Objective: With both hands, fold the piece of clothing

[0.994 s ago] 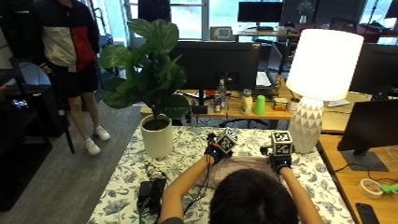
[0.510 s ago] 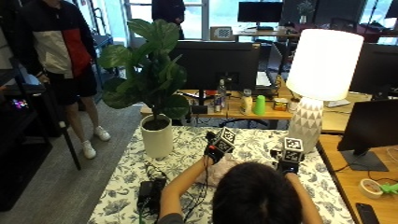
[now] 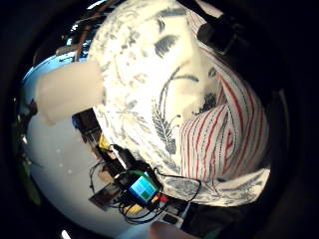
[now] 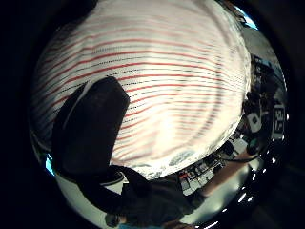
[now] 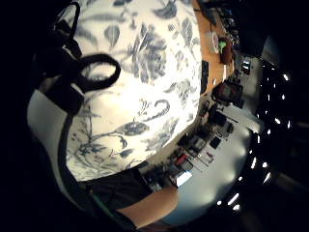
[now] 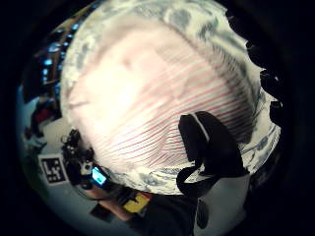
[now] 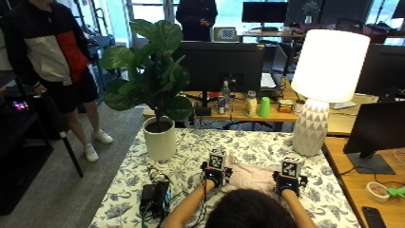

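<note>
Floral-clothed worktop [image 7: 190, 156] carries the striped garment [image 7: 253, 176] near its front edge, partly folded; left hand [image 7: 216, 176] and right hand [image 7: 289, 183] press flat, fingers straight

Around the work table: plant, lamp, monitors

A potted plant [image 7: 155, 90] stands at the floral tablecloth's [image 7: 253, 142] left edge, a white lamp [image 7: 323, 85] at its right; behind them a dark monitor [image 7: 218, 64], bottles [image 7: 225, 97] and a green cup [image 7: 264, 107] occupy a wooden desk [image 7: 253, 114].
</note>
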The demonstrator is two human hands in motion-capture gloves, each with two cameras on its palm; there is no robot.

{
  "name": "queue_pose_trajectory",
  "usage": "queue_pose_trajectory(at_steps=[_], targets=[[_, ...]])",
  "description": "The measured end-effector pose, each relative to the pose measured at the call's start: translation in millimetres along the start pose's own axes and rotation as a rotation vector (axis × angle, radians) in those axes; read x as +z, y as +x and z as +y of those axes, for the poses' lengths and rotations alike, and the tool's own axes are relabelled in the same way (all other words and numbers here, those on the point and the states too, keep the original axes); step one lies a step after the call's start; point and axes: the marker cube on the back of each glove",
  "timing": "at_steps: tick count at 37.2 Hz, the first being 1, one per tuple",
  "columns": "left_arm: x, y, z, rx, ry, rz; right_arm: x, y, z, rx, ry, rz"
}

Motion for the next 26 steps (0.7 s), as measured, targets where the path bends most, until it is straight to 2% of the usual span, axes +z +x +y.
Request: queue_pose_trajectory(at_steps=[4, 5, 9, 11, 17, 20, 23, 26], targets=[[17.9, -6.5, -8.0, -0.059, 0.027, 0.132, 13.6, -5.1, 12.6, 0.22, -0.111, 0.081], [19.6, -7.6, -8.6, -0.065, 0.035, 0.146, 13.6, -7.3, 11.4, 0.211, -0.077, 0.084], [19.5, -8.7, -8.8, -0.06, 0.05, 0.134, 6.7, -18.6, -7.1, 0.03, 0.189, 0.068], [18.4, -7.7, -7.9, -0.049, 0.038, 0.126, 6.2, -20.9, -10.7, -0.006, 0.237, 0.062], [11.3, -10.5, -7.7, -0.045, -0.001, 0.085, 7.2, -25.4, -10.1, -0.03, 0.265, 0.058], [2.0, -16.7, -7.2, -0.039, -0.03, 0.084, 8.9, -18.1, -9.6, 0.083, 0.246, 0.163], [-9.5, -25.4, -8.1, -0.062, -0.02, 0.144, 9.6, -9.6, -7.3, 0.2, 0.214, 0.27], [-23.3, -39.1, -5.3, -0.095, -0.011, 0.213, 3.9, -19.1, -0.3, 0.108, 0.188, 0.199]])
